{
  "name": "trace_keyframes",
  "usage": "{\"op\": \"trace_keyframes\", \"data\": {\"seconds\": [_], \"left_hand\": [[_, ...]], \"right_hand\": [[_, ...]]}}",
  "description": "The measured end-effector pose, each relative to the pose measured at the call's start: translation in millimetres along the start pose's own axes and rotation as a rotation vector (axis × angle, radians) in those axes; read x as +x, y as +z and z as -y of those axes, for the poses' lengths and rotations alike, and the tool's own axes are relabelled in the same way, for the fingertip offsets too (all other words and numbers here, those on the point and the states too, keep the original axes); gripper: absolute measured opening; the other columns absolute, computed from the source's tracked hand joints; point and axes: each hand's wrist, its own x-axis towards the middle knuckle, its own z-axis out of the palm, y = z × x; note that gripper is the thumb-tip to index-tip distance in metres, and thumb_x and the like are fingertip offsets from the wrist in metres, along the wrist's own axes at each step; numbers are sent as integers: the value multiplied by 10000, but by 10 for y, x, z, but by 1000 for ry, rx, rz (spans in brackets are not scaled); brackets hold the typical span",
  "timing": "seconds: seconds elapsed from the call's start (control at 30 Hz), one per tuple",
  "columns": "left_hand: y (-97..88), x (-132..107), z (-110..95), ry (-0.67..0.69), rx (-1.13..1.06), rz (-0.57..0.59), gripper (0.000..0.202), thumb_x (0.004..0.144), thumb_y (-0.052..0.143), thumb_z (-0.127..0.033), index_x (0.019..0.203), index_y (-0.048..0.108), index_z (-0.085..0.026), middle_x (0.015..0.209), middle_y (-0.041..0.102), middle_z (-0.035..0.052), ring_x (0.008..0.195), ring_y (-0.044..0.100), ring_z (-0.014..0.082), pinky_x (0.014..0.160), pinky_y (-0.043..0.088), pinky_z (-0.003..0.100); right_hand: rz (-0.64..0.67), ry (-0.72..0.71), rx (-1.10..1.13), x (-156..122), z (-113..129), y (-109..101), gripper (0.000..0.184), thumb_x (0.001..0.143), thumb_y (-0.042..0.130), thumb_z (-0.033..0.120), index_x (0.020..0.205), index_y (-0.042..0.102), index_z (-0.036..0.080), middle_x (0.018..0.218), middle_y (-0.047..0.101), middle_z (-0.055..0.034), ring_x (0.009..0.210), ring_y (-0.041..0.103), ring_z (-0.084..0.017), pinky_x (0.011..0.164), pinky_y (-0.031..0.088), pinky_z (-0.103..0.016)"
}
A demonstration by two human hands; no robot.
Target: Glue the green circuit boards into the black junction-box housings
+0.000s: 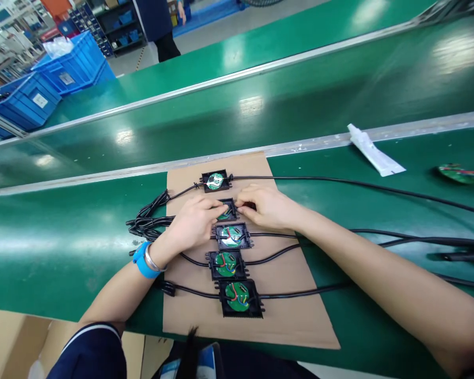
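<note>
Several open black plastic boxes, each with a round green circuit board and a black cable from either side, lie in a column on a cardboard sheet point(288, 321). My left hand point(193, 223) reaches to the second box from the far end point(232, 215), its fingertips closed together on the board and the left side. At that box's right end my right hand point(266, 208) pinches what looks like the black cable, mostly hidden by the fingers. Farther away lies a box with white paste on its board point(215, 181). Nearer me are the third box point(243, 231), fourth box point(240, 258) and nearest box point(250, 310).
Coiled black cables point(148, 221) lie left of the boxes; other cables run right. A white tube point(375, 152) lies by the metal rail, with a loose circuit board point(456, 172) farther right. Beyond the green conveyor point(181, 118) are blue bins point(69, 66) and a standing person point(156, 21).
</note>
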Motion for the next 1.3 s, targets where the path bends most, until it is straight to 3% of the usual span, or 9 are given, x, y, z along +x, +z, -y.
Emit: {"op": "trace_keyframes", "data": {"seconds": [0.1,0.27,0.4,0.6,0.77,0.93,1.1,1.2,1.3], "left_hand": [[-47,-90,122,-166,-74,-110,320,908,559,-151,1202,684,-155,1209,704,84,1140,609,239,1014,478,400],[25,-114,164,-331,-134,-30,159,874,600,-174,954,737,-178,1004,751,53,962,679,224,879,533,361],[81,-81,142,-349,-125,-42,181,902,569,-208,915,749,-189,952,752,50,914,684,224,824,529,348],[92,-84,141,-339,-98,-26,191,891,566,-208,908,755,-189,914,739,52,868,676,221,791,523,337],[55,-83,85,-311,-24,24,245,924,507,-214,866,740,-165,898,718,80,891,669,227,803,524,341],[-155,5,145,-265,52,151,229,920,541,-238,857,749,-166,855,711,96,851,674,245,785,525,360],[-190,281,458,-359,15,-5,275,815,691,-188,1083,671,-130,1094,684,135,1033,641,284,861,502,372],[-86,400,634,-393,-61,10,235,796,716,-201,1020,662,-151,948,717,81,904,666,241,785,502,329],[-73,380,706,-418,-107,13,173,865,648,-221,1031,661,-174,836,728,36,782,671,197,692,484,288]], "right_hand": [[-46,-23,-112,-40,126,-39,247,914,486,195,969,722,150,951,705,-89,948,574,-238,877,442,-374],[3,-116,-305,-33,425,77,361,976,418,243,1071,724,78,975,645,-164,976,513,-282,837,406,-396],[79,-124,-392,-1,516,157,342,971,445,248,1044,731,75,939,638,-157,944,502,-276,804,361,-395],[51,-42,-456,89,685,178,380,965,456,280,1152,697,54,1019,644,-174,991,484,-293,826,338,-405],[178,-83,-437,201,778,211,357,938,446,255,882,742,64,949,625,-178,939,453,-284,789,330,-419],[113,-93,-209,150,587,135,356,949,442,270,935,766,122,999,653,-144,962,448,-271,827,365,-427],[-196,19,-97,257,26,-34,347,909,487,251,1136,719,127,1044,696,-140,1007,545,-269,962,405,-474],[-209,134,-94,384,-314,-61,339,829,586,258,1118,685,111,1014,709,-149,1032,591,-302,954,444,-500],[-192,135,-38,388,-416,-71,312,867,540,243,1138,641,126,976,720,-122,937,652,-244,852,517,-404]]}}
